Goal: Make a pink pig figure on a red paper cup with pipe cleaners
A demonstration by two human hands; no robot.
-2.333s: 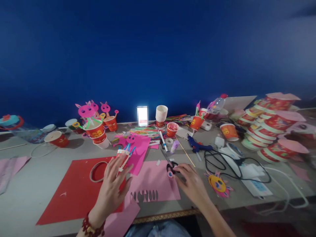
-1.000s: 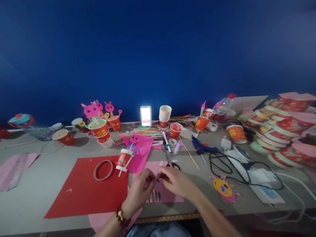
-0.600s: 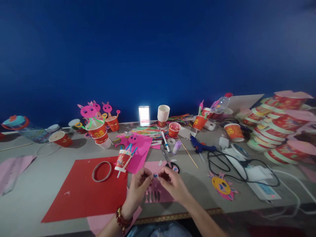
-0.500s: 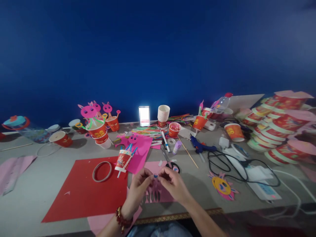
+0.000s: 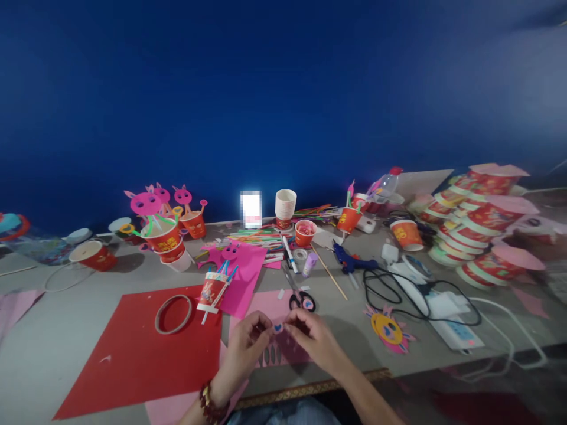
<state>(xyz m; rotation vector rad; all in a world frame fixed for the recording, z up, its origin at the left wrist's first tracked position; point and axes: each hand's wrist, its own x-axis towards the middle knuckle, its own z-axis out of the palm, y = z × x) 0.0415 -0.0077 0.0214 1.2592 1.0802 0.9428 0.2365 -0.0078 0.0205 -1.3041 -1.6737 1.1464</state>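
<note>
Between my two hands is a small pink paper piece with a blue patch (image 5: 277, 328), pinched at its two sides. My left hand (image 5: 251, 340) grips its left edge between thumb and forefinger, and a beaded bracelet circles that wrist. On the other side my right hand (image 5: 312, 337) pinches the right edge. Below them lies a pink paper sheet (image 5: 254, 304) with several leaf-shaped cut-outs. Just beyond my fingers rest black-handled scissors (image 5: 302, 301). To the left, a red paper sheet (image 5: 146, 360) carries a tape ring (image 5: 173, 314).
A decorated paper cup (image 5: 214, 290) leans near the red sheet. Rightward lie a yellow and pink paper face (image 5: 390, 329), a blue glue gun (image 5: 352, 261) with a black cord, and a white power strip (image 5: 458, 336). Stacked red cups (image 5: 496, 221) stand far right; a purple glue stick (image 5: 310, 264) is central.
The view has shifted slightly to the right, so the table items sit further left. My fingers have turned the small paper piece, and more of its pink and blue face shows.
</note>
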